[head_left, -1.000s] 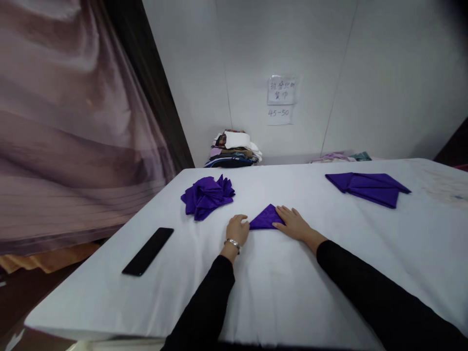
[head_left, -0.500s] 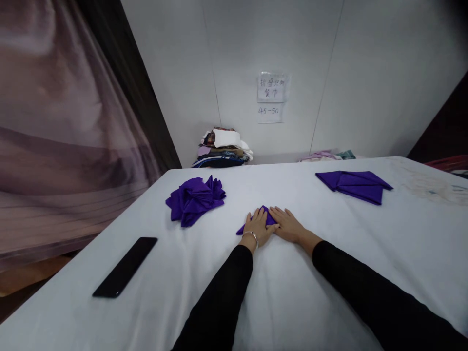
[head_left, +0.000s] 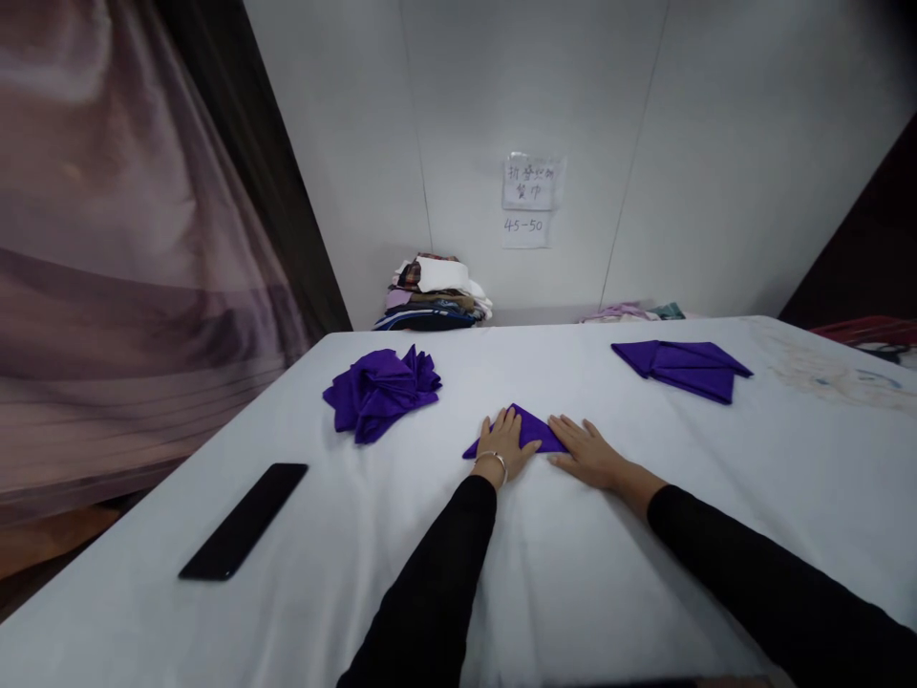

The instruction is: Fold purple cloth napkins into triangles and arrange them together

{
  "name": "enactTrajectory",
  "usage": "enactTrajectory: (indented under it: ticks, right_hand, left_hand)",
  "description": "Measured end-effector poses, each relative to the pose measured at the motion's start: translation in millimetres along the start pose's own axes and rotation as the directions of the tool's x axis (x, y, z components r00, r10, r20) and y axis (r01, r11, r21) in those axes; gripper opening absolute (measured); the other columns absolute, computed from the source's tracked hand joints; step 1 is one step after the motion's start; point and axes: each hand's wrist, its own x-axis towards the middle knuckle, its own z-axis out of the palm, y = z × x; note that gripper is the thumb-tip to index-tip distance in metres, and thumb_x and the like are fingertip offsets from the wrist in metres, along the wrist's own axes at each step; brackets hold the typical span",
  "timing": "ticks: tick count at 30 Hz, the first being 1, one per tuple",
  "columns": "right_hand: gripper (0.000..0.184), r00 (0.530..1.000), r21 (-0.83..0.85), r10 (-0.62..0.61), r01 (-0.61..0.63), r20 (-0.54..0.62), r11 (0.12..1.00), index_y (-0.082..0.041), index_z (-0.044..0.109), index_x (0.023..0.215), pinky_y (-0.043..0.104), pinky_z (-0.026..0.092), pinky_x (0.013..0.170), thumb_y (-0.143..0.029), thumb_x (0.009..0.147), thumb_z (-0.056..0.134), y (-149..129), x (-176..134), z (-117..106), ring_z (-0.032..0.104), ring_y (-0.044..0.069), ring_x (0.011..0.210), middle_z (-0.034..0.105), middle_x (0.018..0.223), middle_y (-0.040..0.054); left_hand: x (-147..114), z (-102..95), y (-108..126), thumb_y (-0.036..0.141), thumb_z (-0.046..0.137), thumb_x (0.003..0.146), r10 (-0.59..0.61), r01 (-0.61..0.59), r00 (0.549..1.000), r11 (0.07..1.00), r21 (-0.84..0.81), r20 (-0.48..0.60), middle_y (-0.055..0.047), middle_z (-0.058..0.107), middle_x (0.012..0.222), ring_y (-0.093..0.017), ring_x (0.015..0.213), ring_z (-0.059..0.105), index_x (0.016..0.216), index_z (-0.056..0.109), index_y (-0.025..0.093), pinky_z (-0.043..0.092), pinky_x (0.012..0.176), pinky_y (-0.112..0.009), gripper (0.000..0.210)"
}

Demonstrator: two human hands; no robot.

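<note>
A purple cloth napkin (head_left: 534, 433), folded into a flat triangle, lies at the middle of the white-covered table (head_left: 573, 573). My left hand (head_left: 503, 442) rests flat on its left half, fingers spread, with a bracelet at the wrist. Flat at the triangle's right corner lies my right hand (head_left: 586, 453), fingers stretched out and covering that tip. Farther back on the left sits a purple napkin bunched in pleats (head_left: 383, 392). Another purple napkin, folded with pointed ends (head_left: 684, 368), lies at the back right.
A black phone-like slab (head_left: 245, 521) lies on the table's left side. Beyond the far edge are a stack of folded clothes (head_left: 434, 294) and more fabric (head_left: 623, 311). Paper signs (head_left: 528, 199) hang on the wall. A pinkish curtain (head_left: 129, 239) hangs at the left.
My right hand has slid right along the triangle to its right corner, uncovering more of the purple cloth. My left hand has stayed in place. The view has shifted slightly.
</note>
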Motion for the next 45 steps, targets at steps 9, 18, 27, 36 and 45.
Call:
enactTrajectory:
  ticks: [9,18,27,36,45]
  right_hand:
    - [0.074,0.996,-0.020,0.048,-0.050,-0.072,0.999,-0.020,0.011,0.142,0.049,0.006,0.107,-0.065,0.084,0.018,-2,-3,-22,0.007,0.025,0.135,0.012,0.147,0.0082]
    - [0.074,0.990,0.200,-0.137,0.141,-0.035,0.970,-0.017,0.011,0.142,0.041,0.002,0.108,-0.064,0.085,0.015,-61,59,-17,0.005,0.020,0.135,0.013,0.148,0.0070]
    - [0.071,0.995,0.196,-0.092,0.098,-0.042,0.976,-0.021,0.007,0.143,0.039,0.003,0.108,-0.063,0.086,0.016,-44,52,-3,0.006,0.019,0.135,0.011,0.148,0.0033]
    - [0.069,0.999,0.118,-0.040,0.041,-0.008,0.992,-0.022,0.011,0.142,0.043,0.006,0.107,-0.062,0.086,0.016,-30,31,-2,0.006,0.023,0.135,0.012,0.148,0.0037]
    - [0.075,0.998,0.064,-0.058,0.059,-0.023,0.996,-0.018,0.017,0.142,0.045,0.009,0.107,-0.066,0.083,0.018,-31,28,-4,0.008,0.025,0.135,0.014,0.147,0.0069]
  left_hand:
    - [-1,0.8,1,0.060,0.015,0.082,0.001,-0.001,1.000,1.000,-0.009,-0.019,-0.008,0.017,0.148,-0.024,0.136,0.008,0.139,0.022,0.014,0.008,0.109,-0.048,0.073]
    - [6,9.8,-3,0.044,0.027,0.082,0.036,-0.037,0.999,0.997,0.072,0.013,0.000,0.016,0.148,-0.025,0.136,0.004,0.141,0.012,0.028,0.007,0.107,-0.052,0.062]
    - [4,4.6,-1,0.042,0.026,0.082,0.008,-0.011,0.999,0.998,0.063,0.046,-0.003,0.015,0.149,-0.022,0.136,0.004,0.141,0.009,0.022,0.007,0.108,-0.049,0.064]
    - [2,-1.3,0,0.049,0.021,0.085,-0.005,0.004,1.000,1.000,0.023,0.031,-0.004,0.017,0.148,-0.021,0.136,0.006,0.139,0.020,0.019,0.008,0.109,-0.047,0.062]
    - [-19,-5.3,-20,0.048,0.017,0.087,-0.113,0.114,0.993,0.993,0.018,-0.033,-0.003,0.021,0.147,-0.022,0.135,0.011,0.138,0.024,0.020,0.007,0.108,-0.050,0.059]
